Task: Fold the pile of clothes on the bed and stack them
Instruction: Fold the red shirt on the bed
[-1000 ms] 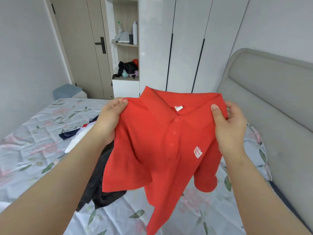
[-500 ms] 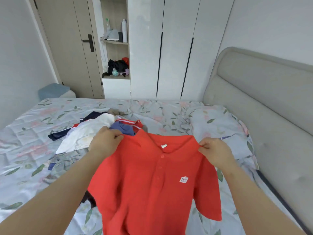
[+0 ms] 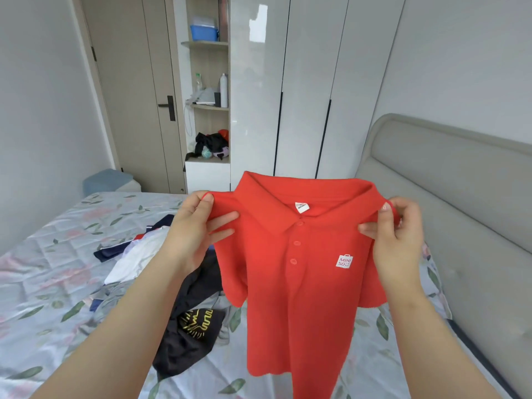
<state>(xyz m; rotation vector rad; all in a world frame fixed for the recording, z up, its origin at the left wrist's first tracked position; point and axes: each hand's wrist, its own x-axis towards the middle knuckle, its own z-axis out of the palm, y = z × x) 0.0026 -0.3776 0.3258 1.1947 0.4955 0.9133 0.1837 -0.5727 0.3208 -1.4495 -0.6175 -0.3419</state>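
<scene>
A red polo shirt (image 3: 299, 283) with a small white chest logo hangs in the air in front of me, its front facing me and collar up. My left hand (image 3: 195, 231) pinches its left shoulder and my right hand (image 3: 394, 228) pinches its right shoulder. Behind and below the shirt lies the pile of clothes (image 3: 161, 272) on the bed: a black garment with a yellow print (image 3: 190, 329), a white one (image 3: 138, 260) and a navy one (image 3: 115, 251). The shirt hides part of the pile.
The bed (image 3: 43, 283) has a pale floral sheet. A grey padded headboard (image 3: 466, 220) runs along the right. White wardrobe doors (image 3: 302, 96), an open shelf niche (image 3: 208, 110) and a door (image 3: 138, 96) stand at the far wall.
The shirt was low over the bed half a second ago; both hands have lifted it up in front of me, still held by the shoulders.
</scene>
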